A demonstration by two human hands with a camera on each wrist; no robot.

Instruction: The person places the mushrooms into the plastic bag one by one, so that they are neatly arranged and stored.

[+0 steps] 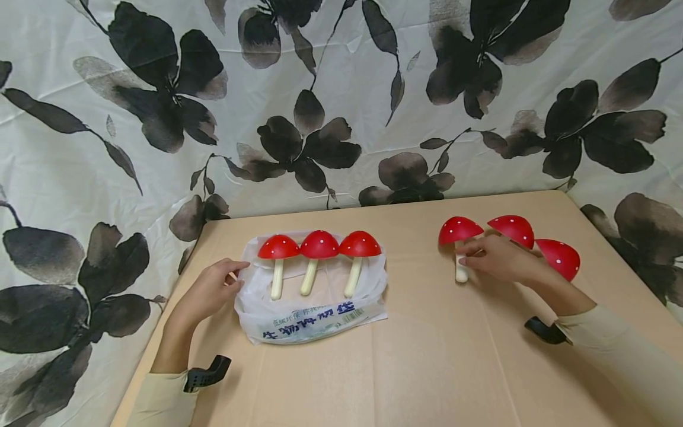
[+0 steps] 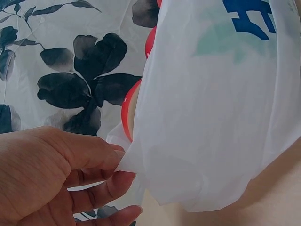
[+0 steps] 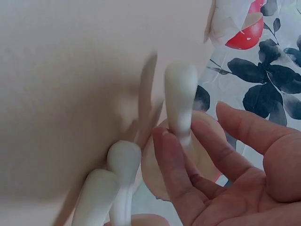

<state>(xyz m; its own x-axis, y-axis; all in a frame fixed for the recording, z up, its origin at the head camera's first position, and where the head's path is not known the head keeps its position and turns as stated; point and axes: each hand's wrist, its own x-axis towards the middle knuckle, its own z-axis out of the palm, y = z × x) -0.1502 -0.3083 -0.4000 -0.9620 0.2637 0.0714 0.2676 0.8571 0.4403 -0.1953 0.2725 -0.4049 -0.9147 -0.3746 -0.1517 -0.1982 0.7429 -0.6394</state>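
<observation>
A white plastic bag with blue and green print lies on the table's left part. Three toy mushrooms, among them a middle toy mushroom, lie at its opening, red caps away from me, pale stems toward me. My left hand pinches the bag's left edge between thumb and fingers, as the left wrist view shows. On the right, my right hand holds another red-capped toy mushroom by its pale stem, fingers on either side of it and the thumb standing apart.
Two more toy mushrooms lie beyond my right hand, a rear mushroom and a right-hand mushroom, partly covered by the hand and forearm. The light wooden table ends against a floral cloth behind and at the sides.
</observation>
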